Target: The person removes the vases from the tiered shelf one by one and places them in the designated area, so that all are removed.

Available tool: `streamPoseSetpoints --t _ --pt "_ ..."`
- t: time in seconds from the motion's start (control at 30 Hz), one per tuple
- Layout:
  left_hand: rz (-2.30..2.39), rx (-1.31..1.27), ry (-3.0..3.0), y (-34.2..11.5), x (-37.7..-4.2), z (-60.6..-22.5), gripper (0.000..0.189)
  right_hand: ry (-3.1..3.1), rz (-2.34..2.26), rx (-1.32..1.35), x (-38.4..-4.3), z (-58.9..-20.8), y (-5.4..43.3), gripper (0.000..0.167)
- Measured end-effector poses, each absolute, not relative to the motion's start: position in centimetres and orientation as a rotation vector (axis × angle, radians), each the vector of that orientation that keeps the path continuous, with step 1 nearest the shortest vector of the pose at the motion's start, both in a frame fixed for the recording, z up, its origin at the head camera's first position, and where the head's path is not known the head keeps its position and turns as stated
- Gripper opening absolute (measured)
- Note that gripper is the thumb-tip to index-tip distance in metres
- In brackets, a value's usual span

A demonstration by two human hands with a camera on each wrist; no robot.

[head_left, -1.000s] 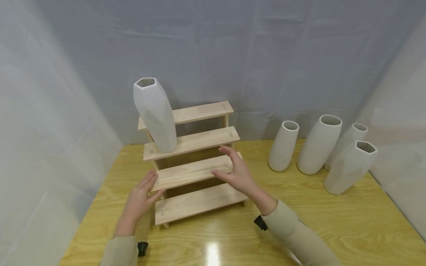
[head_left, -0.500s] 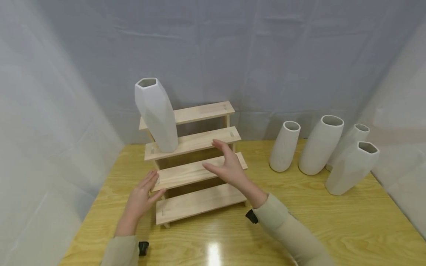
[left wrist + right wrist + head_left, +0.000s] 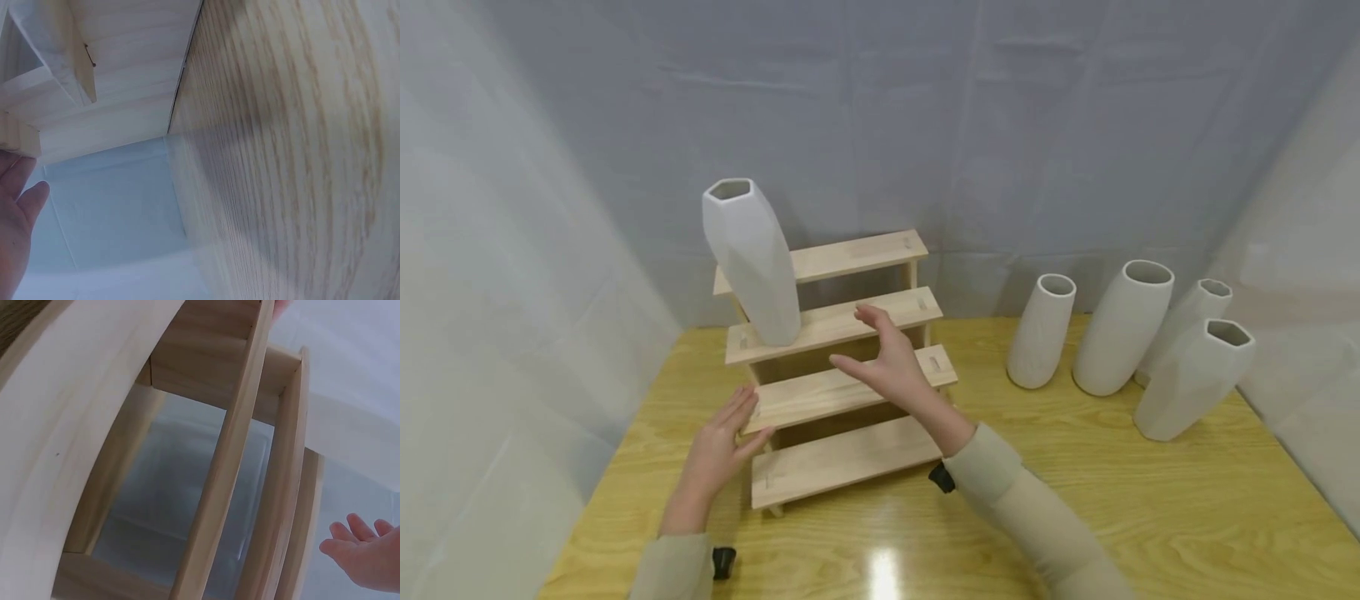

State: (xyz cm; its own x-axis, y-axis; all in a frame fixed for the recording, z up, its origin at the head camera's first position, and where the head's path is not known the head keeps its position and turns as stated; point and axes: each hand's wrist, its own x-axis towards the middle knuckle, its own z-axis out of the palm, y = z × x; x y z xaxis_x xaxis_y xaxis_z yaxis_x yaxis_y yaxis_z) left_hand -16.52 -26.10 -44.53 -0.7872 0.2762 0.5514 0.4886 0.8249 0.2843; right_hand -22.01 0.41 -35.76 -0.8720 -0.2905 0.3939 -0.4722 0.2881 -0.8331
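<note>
A tiered wooden shelf (image 3: 842, 462) stands on the table, its steps rising toward the back. On its left side, a tall white faceted vase (image 3: 751, 258) stands on the second tier from the top. My left hand (image 3: 715, 446) is at the left end of a middle step, fingertips right at the board's edge; the left wrist view shows those fingers (image 3: 19, 181) against the wood. Over the middle of the steps is my right hand (image 3: 891, 362), thumb and fingers spread apart with nothing between them. It is to the right of the faceted vase, apart from it.
Several white vases stand on the table to the right: a slim round one (image 3: 1041, 333), a wider round one (image 3: 1123, 329), a partly hidden one (image 3: 1187, 312) and an angular one (image 3: 1191, 383). A grey sheet (image 3: 1037, 125) hangs behind the shelf, pale sheets at both sides.
My right hand has moved left across the steps, closer to the faceted vase, fingers still spread. My left hand has stayed at the shelf's left end. The vases have not moved.
</note>
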Motion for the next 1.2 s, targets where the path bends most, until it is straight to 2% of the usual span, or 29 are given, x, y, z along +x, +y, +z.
streamPoseSetpoints --t 0.6,1.2 --pt "-0.569 -0.595 -2.475 -26.2 -16.6 -44.7 0.062 -2.351 1.706 0.673 -24.1 -32.9 -3.2 0.074" --pt "-0.551 -0.637 -2.43 -26.4 -16.6 -44.6 0.059 -2.38 1.746 0.653 -26.0 -31.1 -6.5 0.086"
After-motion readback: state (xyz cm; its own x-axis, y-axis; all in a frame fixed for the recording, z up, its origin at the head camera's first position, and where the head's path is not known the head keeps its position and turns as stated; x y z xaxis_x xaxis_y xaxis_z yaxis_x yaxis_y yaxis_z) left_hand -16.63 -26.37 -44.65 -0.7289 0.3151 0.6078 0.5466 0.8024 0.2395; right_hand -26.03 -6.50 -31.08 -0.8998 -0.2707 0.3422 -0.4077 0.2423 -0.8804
